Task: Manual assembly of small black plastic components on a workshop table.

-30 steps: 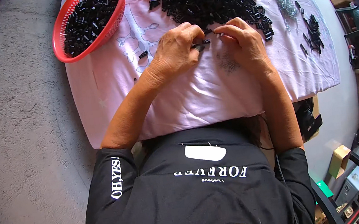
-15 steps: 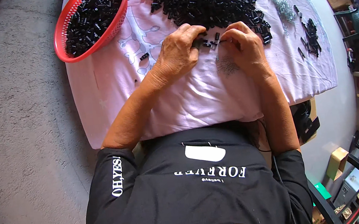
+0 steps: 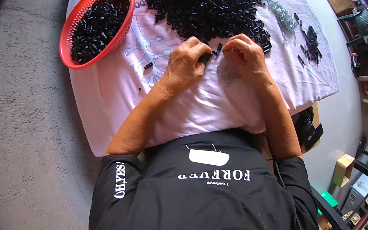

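My left hand [image 3: 185, 64] is closed in a pinch over the cloth, a small black plastic piece [image 3: 215, 53] at its fingertips. A dark patch shows at its thumb; I cannot tell whether it is part of what is held. Close by on the right, my right hand [image 3: 249, 56] has thumb and fingers pressed together; whatever they grip is too small to make out. Another short black piece [image 3: 219, 47] lies between the two hands. Beside the right hand, a thin scatter of fine metal bits [image 3: 229, 73] rests on the cloth.
A large heap of black pieces [image 3: 206, 5] lies just beyond my hands. At the far left stands a red basket [image 3: 64, 49] of similar pieces. Silvery small parts [image 3: 283, 15] and a smaller black pile [image 3: 312, 44] lie right. The pale pink cloth [image 3: 113, 110] covers the table.
The whole view has shifted slightly. Both hands stay close together in a pinch, and the small black pieces between them have changed position.
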The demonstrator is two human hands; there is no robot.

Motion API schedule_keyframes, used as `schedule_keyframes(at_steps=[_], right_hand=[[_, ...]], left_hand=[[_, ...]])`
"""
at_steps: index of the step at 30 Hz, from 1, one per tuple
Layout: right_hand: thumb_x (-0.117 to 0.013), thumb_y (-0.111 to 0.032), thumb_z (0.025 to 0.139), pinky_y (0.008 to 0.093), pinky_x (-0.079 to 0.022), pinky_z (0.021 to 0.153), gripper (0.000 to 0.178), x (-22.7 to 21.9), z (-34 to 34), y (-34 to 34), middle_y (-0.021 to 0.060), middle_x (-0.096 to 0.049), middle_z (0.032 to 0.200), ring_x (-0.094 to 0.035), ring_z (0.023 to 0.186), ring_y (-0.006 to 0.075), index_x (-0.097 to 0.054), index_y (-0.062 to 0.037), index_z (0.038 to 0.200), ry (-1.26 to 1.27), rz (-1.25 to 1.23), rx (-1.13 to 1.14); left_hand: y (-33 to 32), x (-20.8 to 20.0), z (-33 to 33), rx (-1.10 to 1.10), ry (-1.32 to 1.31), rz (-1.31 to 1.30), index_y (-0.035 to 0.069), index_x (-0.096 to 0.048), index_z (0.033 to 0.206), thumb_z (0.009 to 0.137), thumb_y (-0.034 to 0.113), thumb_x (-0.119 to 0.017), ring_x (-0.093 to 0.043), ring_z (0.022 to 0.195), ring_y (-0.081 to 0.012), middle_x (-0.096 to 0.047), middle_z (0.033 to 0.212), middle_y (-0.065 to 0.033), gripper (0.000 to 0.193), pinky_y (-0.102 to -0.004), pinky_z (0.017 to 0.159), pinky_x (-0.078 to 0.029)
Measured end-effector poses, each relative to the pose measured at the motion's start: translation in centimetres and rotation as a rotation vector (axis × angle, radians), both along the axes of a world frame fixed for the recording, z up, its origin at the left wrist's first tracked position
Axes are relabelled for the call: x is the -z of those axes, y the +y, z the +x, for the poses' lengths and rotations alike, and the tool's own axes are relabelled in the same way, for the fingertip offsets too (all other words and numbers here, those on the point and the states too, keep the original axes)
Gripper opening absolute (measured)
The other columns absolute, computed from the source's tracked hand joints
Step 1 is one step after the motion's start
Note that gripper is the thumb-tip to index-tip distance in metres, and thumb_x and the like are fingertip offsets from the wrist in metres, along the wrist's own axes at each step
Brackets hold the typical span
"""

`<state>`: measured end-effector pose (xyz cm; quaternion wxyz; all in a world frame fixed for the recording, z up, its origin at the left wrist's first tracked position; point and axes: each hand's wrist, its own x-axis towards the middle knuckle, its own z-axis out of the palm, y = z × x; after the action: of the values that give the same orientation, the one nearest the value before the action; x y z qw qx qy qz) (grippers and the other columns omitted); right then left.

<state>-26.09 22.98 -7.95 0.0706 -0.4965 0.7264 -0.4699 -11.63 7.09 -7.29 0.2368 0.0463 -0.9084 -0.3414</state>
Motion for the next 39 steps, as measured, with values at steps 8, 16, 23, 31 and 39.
schedule_keyframes(at_steps=[8,16,23,31,39], right_hand=[[-0.067,0.004,0.076,0.0298,-0.053,0.065,0.015,-0.5,0.4,0.0,0.0083,-0.065,0.092,-0.065,0.072,0.0191,-0.069,-0.0049,0.089,-0.005,0.005,0.021],[-0.078,-0.008,0.074,0.0288,-0.051,0.059,0.017,0.1,0.7,-0.3,0.005,-0.063,0.09,-0.061,0.062,0.0163,-0.073,-0.0107,0.09,0.088,0.048,0.023],[-0.077,-0.009,0.074,0.0305,-0.052,0.061,0.019,-0.2,1.0,-0.6,0.004,-0.064,0.09,-0.064,0.065,0.0169,-0.074,-0.0141,0.092,0.105,0.187,0.054],[-0.073,-0.002,0.076,0.0281,-0.053,0.063,0.018,0.4,0.5,-0.4,0.0037,-0.065,0.095,-0.065,0.072,0.0154,-0.073,-0.0113,0.091,-0.034,0.04,0.05],[-0.075,0.0,0.073,0.0268,-0.052,0.061,0.021,0.5,0.4,-0.2,0.0033,-0.065,0.095,-0.063,0.067,0.0141,-0.073,-0.0103,0.091,-0.003,0.068,-0.007]], left_hand=[[-0.3,0.3,0.2,0.029,-0.061,-0.074,0.004,-0.065,0.092,0.072,0.0,-0.063,-0.063,0.087,-0.0336,-0.06,0.092,-0.0127,0.021,-0.0413,0.077,-0.053],[-0.6,0.3,0.2,0.05,-0.044,0.045,0.004,-0.065,0.093,0.071,0.0,-0.059,-0.063,0.086,-0.0345,-0.062,0.091,-0.0137,0.023,-0.0421,0.077,-0.053],[-1.0,0.1,0.3,0.037,-0.031,0.067,0.002,-0.066,0.096,0.07,-0.004,-0.056,-0.064,0.081,-0.0328,-0.062,0.089,-0.0144,0.028,-0.0381,0.073,-0.053],[-1.5,0.1,0.3,0.1,-0.077,0.061,0.003,-0.066,0.096,0.069,-0.004,-0.057,-0.064,0.079,-0.031,-0.062,0.089,-0.0132,0.029,-0.037,0.072,-0.053],[-0.8,-0.2,0.4,0.068,-0.165,0.129,0.006,-0.067,0.091,0.072,0.004,-0.062,-0.065,0.083,-0.0323,-0.063,0.088,-0.0113,0.02,-0.0405,0.075,-0.054]])
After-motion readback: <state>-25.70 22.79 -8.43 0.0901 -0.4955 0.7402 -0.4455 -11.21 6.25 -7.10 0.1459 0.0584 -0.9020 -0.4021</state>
